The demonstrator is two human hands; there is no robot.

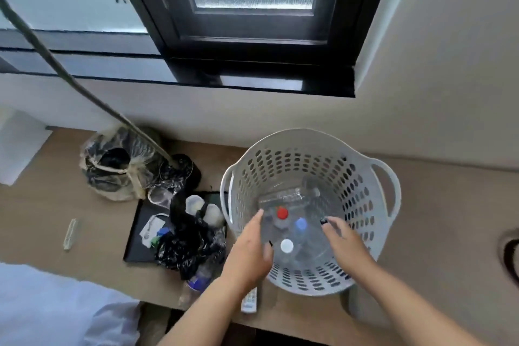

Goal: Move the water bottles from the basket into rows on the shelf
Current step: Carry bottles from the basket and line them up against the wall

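Observation:
A white perforated basket (362, 177) stands on the wooden desk. Inside it lie several clear water bottles: one with a red cap (282, 213), one with a blue cap (300, 224), one with a white cap (286, 246), and another lying on its side (286, 195) at the back. My left hand (250, 250) reaches over the basket's near-left rim with fingers straight, holding nothing. Over the near-right part of the basket, my right hand (344, 239) has its fingers extended above the bottles. Neither hand grips a bottle. No shelf is in view.
Left of the basket lies a black tray (134, 233) with bags, small containers and clutter. A potted plant wrapped in plastic (118, 166) stands behind it. A remote (250, 300) and another bottle (196, 284) lie near the desk's front edge. A window ledge (252, 84) is above.

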